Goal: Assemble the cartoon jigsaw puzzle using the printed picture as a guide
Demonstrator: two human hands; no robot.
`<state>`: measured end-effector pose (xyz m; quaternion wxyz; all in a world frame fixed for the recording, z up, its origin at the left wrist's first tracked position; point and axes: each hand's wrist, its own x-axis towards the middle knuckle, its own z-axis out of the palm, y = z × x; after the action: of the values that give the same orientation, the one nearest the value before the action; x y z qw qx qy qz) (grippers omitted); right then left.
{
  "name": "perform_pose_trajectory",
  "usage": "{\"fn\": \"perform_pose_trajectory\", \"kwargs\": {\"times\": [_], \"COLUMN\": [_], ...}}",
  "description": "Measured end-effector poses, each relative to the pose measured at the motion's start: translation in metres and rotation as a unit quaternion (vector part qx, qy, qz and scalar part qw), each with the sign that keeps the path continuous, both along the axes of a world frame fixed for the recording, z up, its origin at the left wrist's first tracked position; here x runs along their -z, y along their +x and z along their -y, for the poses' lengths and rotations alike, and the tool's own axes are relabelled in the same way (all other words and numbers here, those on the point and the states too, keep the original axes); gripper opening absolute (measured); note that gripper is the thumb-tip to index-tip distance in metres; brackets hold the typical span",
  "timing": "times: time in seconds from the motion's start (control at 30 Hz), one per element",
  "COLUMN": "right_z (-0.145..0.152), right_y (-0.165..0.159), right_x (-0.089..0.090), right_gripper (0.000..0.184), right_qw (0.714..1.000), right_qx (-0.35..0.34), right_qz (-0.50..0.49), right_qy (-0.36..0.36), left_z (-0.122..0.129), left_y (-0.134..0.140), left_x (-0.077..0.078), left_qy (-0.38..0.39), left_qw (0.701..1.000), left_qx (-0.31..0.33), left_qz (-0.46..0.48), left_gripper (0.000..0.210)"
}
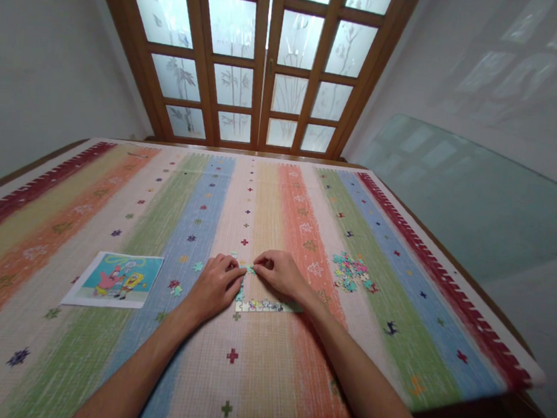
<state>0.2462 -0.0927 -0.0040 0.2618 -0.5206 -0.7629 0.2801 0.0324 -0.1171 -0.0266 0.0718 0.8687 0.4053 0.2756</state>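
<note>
My left hand [220, 283] and my right hand [278, 273] meet over a partly joined jigsaw puzzle [243, 304], fingertips almost touching. Between them is a small teal jigsaw piece [250, 269], with the fingers of both hands pinched at its sides. The joined strip runs along the bottom edge and up the left side, and my hands hide part of it. Beside my left hand lie a loose teal piece [198, 266] and a greenish piece [177, 290].
A printed cartoon picture [117, 280] lies flat at the left. To the right is a pile of loose jigsaw pieces [350, 271]. A striped tablecloth [261, 361] covers the table. Wood-framed glass doors [264, 66] stand behind it, and a glass panel [463, 176] is at the right wall.
</note>
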Motion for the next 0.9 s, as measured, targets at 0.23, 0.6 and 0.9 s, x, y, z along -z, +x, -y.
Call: {"fn": "perform_pose_trajectory", "kwargs": {"times": [0.23, 0.6, 0.9], "right_z": [0.001, 0.005, -0.014], "right_y": [-0.005, -0.007, 0.036], "right_x": [0.002, -0.002, -0.007], "right_gripper": [0.005, 0.011, 0.013], "right_qw": [0.997, 0.997, 0.994], "right_qx": [0.022, 0.018, 0.071], "right_qz": [0.068, 0.076, 0.032], "right_qy": [0.023, 0.026, 0.076], "left_z": [0.001, 0.001, 0.001], "left_y": [0.0, 0.001, -0.002], "left_x": [-0.001, -0.001, -0.003], "left_qy": [0.003, -0.004, 0.003], "left_qw": [1.0, 1.0, 0.999], "left_qx": [0.005, -0.011, -0.038], "left_qz": [0.004, 0.012, 0.024], "left_gripper": [0.022, 0.021, 0.023]}}
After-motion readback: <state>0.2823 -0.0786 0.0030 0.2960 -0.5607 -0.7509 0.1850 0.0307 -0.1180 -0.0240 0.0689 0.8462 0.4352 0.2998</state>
